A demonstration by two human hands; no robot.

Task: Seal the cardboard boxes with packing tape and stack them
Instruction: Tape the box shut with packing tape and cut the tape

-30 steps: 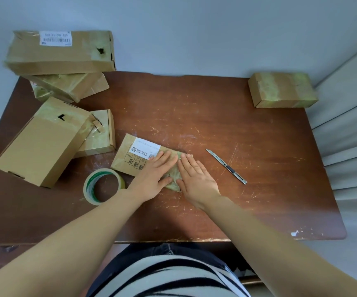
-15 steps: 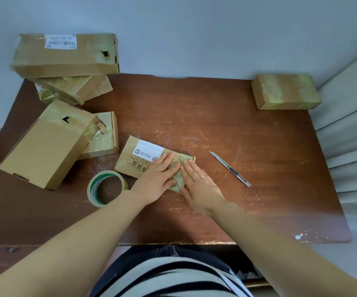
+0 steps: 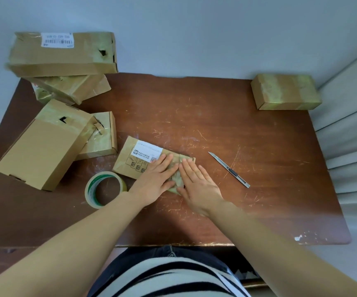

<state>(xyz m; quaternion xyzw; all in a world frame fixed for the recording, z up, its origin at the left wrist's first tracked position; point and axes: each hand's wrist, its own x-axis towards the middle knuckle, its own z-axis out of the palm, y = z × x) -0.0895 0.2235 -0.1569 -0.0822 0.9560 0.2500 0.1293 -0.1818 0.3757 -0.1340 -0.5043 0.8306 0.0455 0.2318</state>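
Observation:
A small flat cardboard box (image 3: 133, 160) with a white label lies at the middle of the brown table (image 3: 216, 125). Its right end is covered in shiny tape. My left hand (image 3: 155, 176) lies flat on that taped end, fingers together and stretched out. My right hand (image 3: 196, 181) presses flat beside it, palm down on the same end. Neither hand grips anything. A roll of packing tape (image 3: 104, 188) lies flat just left of my left wrist. A taped box (image 3: 285, 92) stands alone at the far right corner.
A slim utility knife (image 3: 230, 170) lies right of my hands. Several cardboard boxes crowd the left side: a large one (image 3: 42, 144) tilted, a small one (image 3: 101, 137) beside it, and two stacked (image 3: 64, 53) at the back. Curtain folds hang at the right.
Both hands stay flat on the taped end of the small box, with only slight sliding. The view has shifted a little; the boxes, tape roll and knife have not moved.

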